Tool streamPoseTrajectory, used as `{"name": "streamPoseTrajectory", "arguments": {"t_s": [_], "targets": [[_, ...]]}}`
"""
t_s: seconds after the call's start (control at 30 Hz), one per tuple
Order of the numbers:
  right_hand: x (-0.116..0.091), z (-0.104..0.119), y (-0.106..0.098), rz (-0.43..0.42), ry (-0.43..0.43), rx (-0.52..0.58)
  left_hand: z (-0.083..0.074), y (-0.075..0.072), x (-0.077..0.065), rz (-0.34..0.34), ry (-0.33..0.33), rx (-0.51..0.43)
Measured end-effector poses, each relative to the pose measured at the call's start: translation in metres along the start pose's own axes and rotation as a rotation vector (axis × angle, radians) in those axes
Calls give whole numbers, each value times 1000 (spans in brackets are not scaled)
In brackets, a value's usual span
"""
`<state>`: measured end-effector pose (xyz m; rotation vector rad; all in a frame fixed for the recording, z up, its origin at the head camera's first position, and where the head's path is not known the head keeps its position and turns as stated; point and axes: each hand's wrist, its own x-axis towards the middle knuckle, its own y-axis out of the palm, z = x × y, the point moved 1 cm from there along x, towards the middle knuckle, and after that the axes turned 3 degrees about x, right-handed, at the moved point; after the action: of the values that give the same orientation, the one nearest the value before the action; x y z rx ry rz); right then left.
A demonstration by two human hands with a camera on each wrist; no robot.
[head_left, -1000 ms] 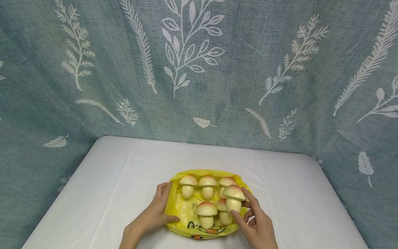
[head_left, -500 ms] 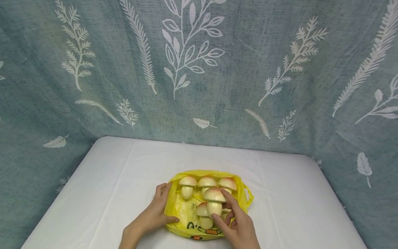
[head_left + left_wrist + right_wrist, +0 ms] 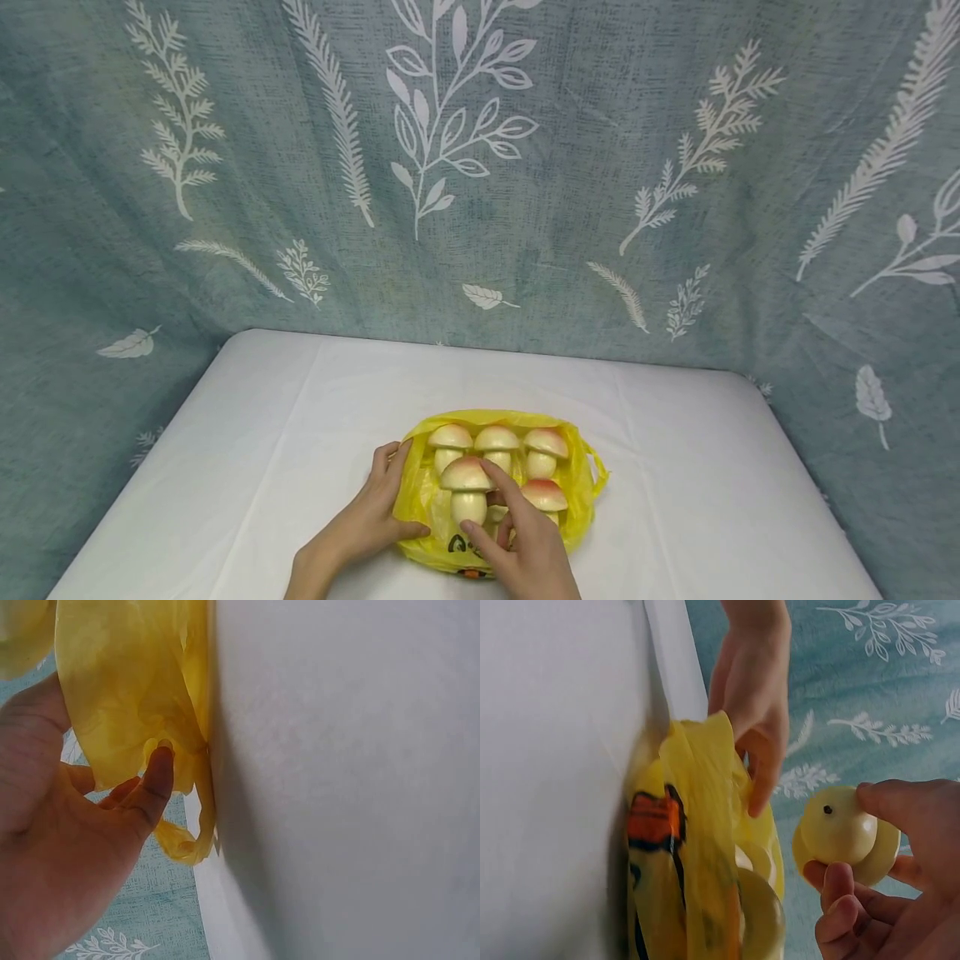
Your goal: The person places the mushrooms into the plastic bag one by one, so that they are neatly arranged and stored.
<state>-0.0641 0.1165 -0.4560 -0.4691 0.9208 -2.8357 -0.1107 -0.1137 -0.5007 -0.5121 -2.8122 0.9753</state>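
Note:
A yellow plastic bag [image 3: 420,552] lies open-mouthed on the table, with several model mushrooms [image 3: 545,443] inside, their caps pale with reddish tops. My left hand [image 3: 363,518] holds the bag's left side, thumb inside the mouth and fingers outside; the left wrist view shows the fingers [image 3: 159,776] against the yellow plastic. Over the left-middle of the opening, my right hand [image 3: 528,546] pinches one mushroom [image 3: 468,506] between thumb and fingers, cap upward. A dark spot marks its stem end in the right wrist view. This hand partly hides another mushroom below.
A white-covered table [image 3: 675,467] surrounds the bag. Behind and beside it hangs a blue-green curtain [image 3: 555,192] with white leaf prints. A thin yellow bag handle [image 3: 600,471] sticks out at the bag's right side.
My right hand has carried the mushroom leftward from the bag's right side to its left-middle, uncovering the mushrooms on the right. The left hand stays at the bag's left edge.

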Motion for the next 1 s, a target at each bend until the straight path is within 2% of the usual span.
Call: {"name": "streamPoseTrajectory", "arguments": {"t_s": [0.3, 0.57, 0.8, 1.0], "targets": [[2, 2, 19, 66, -35, -48, 1, 0, -2, 15, 16, -6], [6, 3, 30, 95, -60, -148, 2, -1, -2, 20, 11, -10], [12, 5, 35, 134, -41, -170, 0, -1, -2, 26, 16, -7], [13, 4, 41, 161, 11, -180, -1, -1, -2, 23, 19, -6]]}}
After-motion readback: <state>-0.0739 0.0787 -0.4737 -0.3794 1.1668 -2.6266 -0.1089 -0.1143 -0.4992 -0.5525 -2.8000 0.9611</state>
